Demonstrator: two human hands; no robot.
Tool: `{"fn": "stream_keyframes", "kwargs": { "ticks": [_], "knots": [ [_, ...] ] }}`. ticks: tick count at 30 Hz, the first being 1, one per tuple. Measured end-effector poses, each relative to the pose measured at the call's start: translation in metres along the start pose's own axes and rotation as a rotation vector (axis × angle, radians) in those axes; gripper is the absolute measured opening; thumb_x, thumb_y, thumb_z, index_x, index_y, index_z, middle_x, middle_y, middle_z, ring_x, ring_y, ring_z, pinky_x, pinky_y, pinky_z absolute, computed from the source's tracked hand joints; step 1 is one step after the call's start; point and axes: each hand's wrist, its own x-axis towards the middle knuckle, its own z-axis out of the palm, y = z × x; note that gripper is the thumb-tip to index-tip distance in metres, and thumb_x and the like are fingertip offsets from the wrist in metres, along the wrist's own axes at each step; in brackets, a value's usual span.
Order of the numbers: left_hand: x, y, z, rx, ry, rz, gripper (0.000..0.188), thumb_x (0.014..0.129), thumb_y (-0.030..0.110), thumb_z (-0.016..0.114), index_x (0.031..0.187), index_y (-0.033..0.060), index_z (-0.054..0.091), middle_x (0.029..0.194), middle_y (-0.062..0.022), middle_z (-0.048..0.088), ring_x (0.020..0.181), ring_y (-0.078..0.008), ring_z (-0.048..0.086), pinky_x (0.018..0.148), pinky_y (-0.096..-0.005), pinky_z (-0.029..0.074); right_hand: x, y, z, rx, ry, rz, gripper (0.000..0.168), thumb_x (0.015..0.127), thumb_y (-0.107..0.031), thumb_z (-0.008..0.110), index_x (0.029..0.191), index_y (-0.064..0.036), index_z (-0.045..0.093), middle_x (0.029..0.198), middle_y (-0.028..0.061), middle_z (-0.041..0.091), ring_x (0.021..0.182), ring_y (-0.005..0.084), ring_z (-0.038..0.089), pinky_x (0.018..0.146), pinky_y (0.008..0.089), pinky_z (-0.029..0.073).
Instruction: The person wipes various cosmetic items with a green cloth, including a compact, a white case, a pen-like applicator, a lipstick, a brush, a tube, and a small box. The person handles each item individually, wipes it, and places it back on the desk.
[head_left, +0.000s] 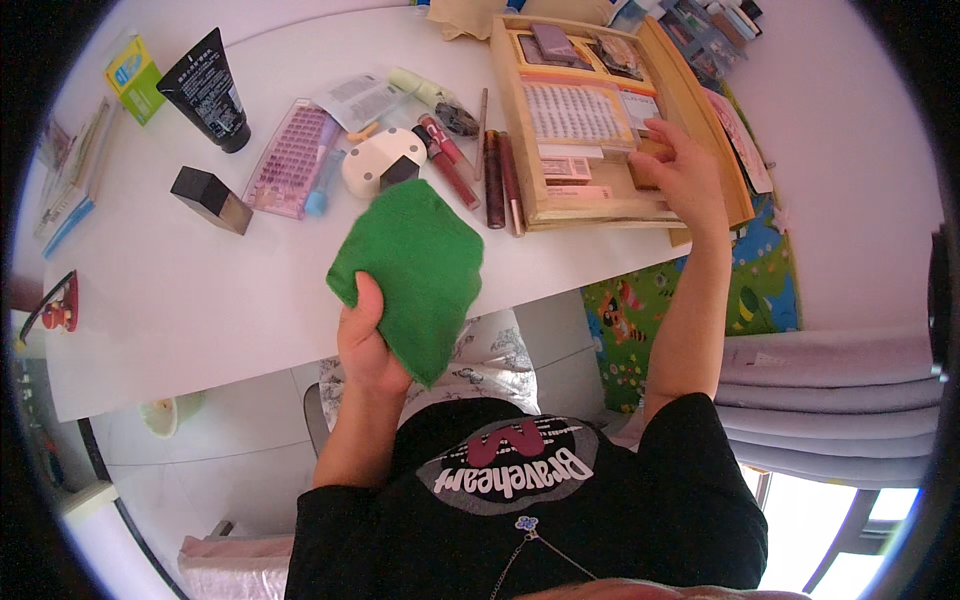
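A green cloth (420, 277) lies over my left hand (367, 337), with the thumb pressed on its near left edge. At the right, my right hand (679, 169) reaches into a wooden box (517, 150), its fingers at a small brown item (646, 171); whether they grip it I cannot tell. Inside the box are a tray of false lashes (577, 112), a purple case (553, 43) and small pink boxes (566, 169). Lip gloss tubes (454, 165) and a dark brown tube (493, 180) lie left of the box. Just beyond the cloth sits a white case with grey dots (379, 161).
A black squeeze tube (206, 94), a black-capped bottle (211, 201), a purple lash tray (289, 157) and a yellow-green box (135, 79) are on the white table (187, 315). A clear organizer (697, 37) stands behind the wooden box. A patterned mat (637, 315) lies below the table's right side.
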Motion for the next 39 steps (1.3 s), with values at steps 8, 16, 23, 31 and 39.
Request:
{"fn": "stream_keyframes", "kwargs": {
  "ticks": [8, 16, 23, 31, 39],
  "knots": [
    [0.000, 0.004, 0.005, 0.024, 0.072, -0.121, 0.050, 0.097, 0.030, 0.050, 0.137, 0.0013, 0.038, 0.132, -0.0169, 0.050, 0.117, -0.0328, 0.054, 0.098, -0.0482, 0.046, 0.036, -0.009, 0.025, -0.421, -0.082, 0.053, 0.050, 0.083, -0.040, 0.065, 0.119, -0.005, 0.059, 0.099, 0.0205, 0.067, 0.094, 0.0386, 0.063, 0.082, 0.0469, 0.049],
    [0.000, 0.005, 0.005, 0.016, 0.072, -0.173, 0.044, 0.099, 0.024, 0.049, 0.135, 0.0021, 0.041, 0.130, -0.0156, 0.053, 0.115, -0.0302, 0.056, 0.096, -0.0457, 0.047, 0.036, -0.016, 0.028, -0.450, 0.005, 0.134, 0.048, 0.080, -0.039, 0.068, 0.116, -0.007, 0.064, 0.099, 0.0181, 0.068, 0.093, 0.0355, 0.064, 0.081, 0.0440, 0.050],
    [0.000, 0.003, 0.007, 0.025, 0.078, -0.170, 0.042, 0.099, 0.024, 0.048, 0.134, 0.0024, 0.043, 0.129, -0.0148, 0.053, 0.114, -0.0296, 0.056, 0.096, -0.0448, 0.048, 0.037, -0.012, 0.027, 0.120, 0.193, 0.209, 0.046, 0.082, -0.028, 0.070, 0.117, 0.000, 0.062, 0.093, 0.0160, 0.068, 0.083, 0.0270, 0.067, 0.065, 0.0381, 0.055],
    [0.002, 0.005, 0.011, 0.075, 0.081, -0.160, 0.048, 0.098, 0.027, 0.049, 0.136, 0.0002, 0.038, 0.131, -0.0167, 0.051, 0.116, -0.0308, 0.055, 0.097, -0.0463, 0.047, 0.025, -0.027, 0.027, 0.921, 0.179, 0.260, 0.038, 0.086, -0.010, 0.064, 0.116, 0.006, 0.047, 0.094, 0.0180, 0.065, 0.069, 0.0253, 0.068, 0.054, 0.0311, 0.058],
    [0.003, -0.001, 0.014, 0.075, 0.079, -0.101, 0.047, 0.099, 0.027, 0.046, 0.139, 0.0030, 0.035, 0.133, -0.0152, 0.049, 0.119, -0.0310, 0.052, 0.099, -0.0475, 0.045, -0.036, -0.052, 0.020, 1.271, 0.420, 0.043, 0.032, 0.089, -0.004, 0.055, 0.118, 0.005, 0.045, 0.101, 0.0191, 0.063, 0.075, 0.0278, 0.067, 0.053, 0.0354, 0.059]
  ]
}}
